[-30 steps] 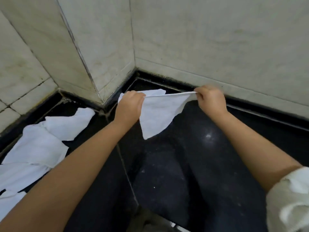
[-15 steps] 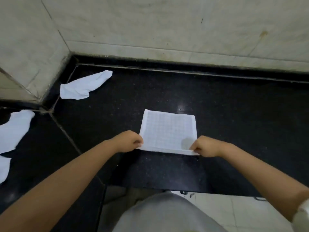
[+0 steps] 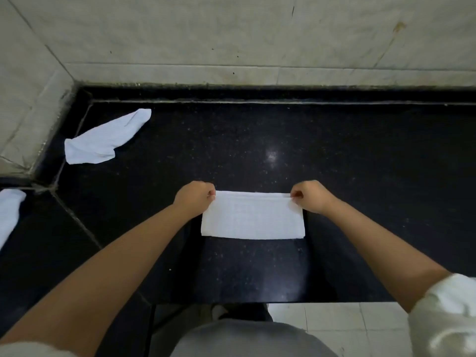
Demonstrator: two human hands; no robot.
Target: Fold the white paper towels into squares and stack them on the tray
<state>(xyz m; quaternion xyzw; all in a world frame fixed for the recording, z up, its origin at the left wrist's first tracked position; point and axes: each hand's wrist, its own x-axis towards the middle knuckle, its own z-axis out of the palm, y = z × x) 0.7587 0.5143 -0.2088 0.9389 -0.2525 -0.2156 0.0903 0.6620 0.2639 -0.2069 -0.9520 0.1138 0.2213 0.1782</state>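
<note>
A white paper towel [image 3: 252, 219] lies on the black stone counter [image 3: 334, 163] in front of me, folded in half into a wide rectangle with its fold toward me. My left hand [image 3: 194, 198] pinches the far left corner of the towel. My right hand [image 3: 310, 195] pinches the far right corner. Both hands hold the doubled far edge down against the counter. No tray is in view.
A crumpled white towel [image 3: 105, 140] lies near the back left corner of the counter. Another white towel [image 3: 9, 212] shows at the left edge. Pale marble walls [image 3: 231, 34] close off the back and left. The counter's front edge [image 3: 257, 302] runs just above my legs.
One second ago I held the towel stretched in the air. Then it lay flat as a square with my hands on its near edge. Now that edge is folded over to the far edge.
</note>
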